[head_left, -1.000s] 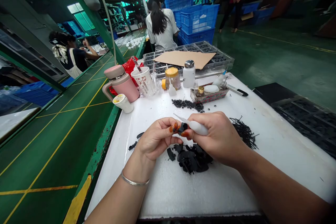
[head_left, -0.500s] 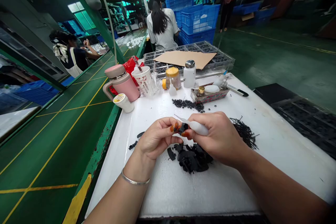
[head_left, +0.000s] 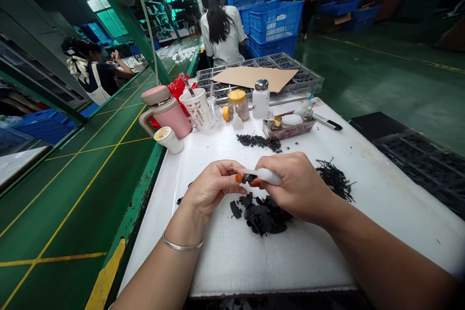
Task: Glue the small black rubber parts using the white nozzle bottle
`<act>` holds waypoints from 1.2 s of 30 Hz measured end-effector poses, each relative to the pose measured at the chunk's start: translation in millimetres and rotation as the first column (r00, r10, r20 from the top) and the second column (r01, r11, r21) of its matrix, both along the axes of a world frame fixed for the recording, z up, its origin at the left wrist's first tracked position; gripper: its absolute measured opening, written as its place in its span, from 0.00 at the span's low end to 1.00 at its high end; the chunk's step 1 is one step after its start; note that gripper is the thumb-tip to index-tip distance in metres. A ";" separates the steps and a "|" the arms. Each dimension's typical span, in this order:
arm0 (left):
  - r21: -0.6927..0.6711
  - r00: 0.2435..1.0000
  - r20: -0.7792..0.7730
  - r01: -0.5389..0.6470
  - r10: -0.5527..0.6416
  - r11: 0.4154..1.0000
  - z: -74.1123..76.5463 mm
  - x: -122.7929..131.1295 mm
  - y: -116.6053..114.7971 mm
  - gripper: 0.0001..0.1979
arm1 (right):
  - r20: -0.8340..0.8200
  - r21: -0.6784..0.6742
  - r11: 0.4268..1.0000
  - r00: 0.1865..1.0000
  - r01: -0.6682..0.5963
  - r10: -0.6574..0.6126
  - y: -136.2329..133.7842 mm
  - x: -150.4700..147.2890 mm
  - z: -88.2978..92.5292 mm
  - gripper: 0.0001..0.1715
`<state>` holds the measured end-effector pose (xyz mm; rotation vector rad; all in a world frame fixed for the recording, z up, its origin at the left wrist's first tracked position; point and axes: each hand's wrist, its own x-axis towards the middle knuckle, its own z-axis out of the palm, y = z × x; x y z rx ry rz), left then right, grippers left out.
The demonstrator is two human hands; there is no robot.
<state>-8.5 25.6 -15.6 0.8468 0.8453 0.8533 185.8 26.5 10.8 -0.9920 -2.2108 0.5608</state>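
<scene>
My left hand [head_left: 212, 185] is closed, its fingertips pinching a small black part [head_left: 249, 178]. In my right hand [head_left: 290, 184] is a white squeeze bottle [head_left: 269, 176] with a long thin nozzle that points left across the black part. Whether the nozzle touches the part, I cannot tell. My right fingertips also lie close against the part. Below both hands is a heap of black plastic pieces [head_left: 267, 218] on the white table top [head_left: 276, 266]. A bundle of thin black rods [head_left: 334, 179] lies right of my right hand, and small black rings [head_left: 257, 141] are scattered beyond.
A pink mug [head_left: 170, 115], a paper cup [head_left: 198, 109], a yellow-lidded jar [head_left: 238, 104], a pump bottle [head_left: 260, 99] and a small box [head_left: 288, 130] line the table's back. A knife [head_left: 327, 122] lies at right. A green belt [head_left: 72, 193] runs along the left. Co-workers sit beyond.
The squeeze bottle has turned, so its nozzle is flatter and reaches farther left over the black part. Both hands have shifted slightly left and keep their grips.
</scene>
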 end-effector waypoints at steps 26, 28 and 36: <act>0.609 0.695 -0.247 -0.431 0.675 0.666 42.7 -80.5 -8.3 0.10 | 0.211 -0.501 0.865 0.967 -0.015 0.140 27.8 7.0 -15.1 0.09; 0.619 0.586 -0.568 -0.158 0.578 0.769 35.3 -76.7 -4.6 0.10 | 0.211 -0.428 0.901 0.977 0.068 0.026 31.8 11.0 -11.7 0.09; 0.298 0.097 -0.954 0.367 0.282 0.881 4.2 -57.8 8.4 0.09 | 0.251 -0.190 0.832 0.845 0.521 -0.472 39.8 52.3 11.2 0.08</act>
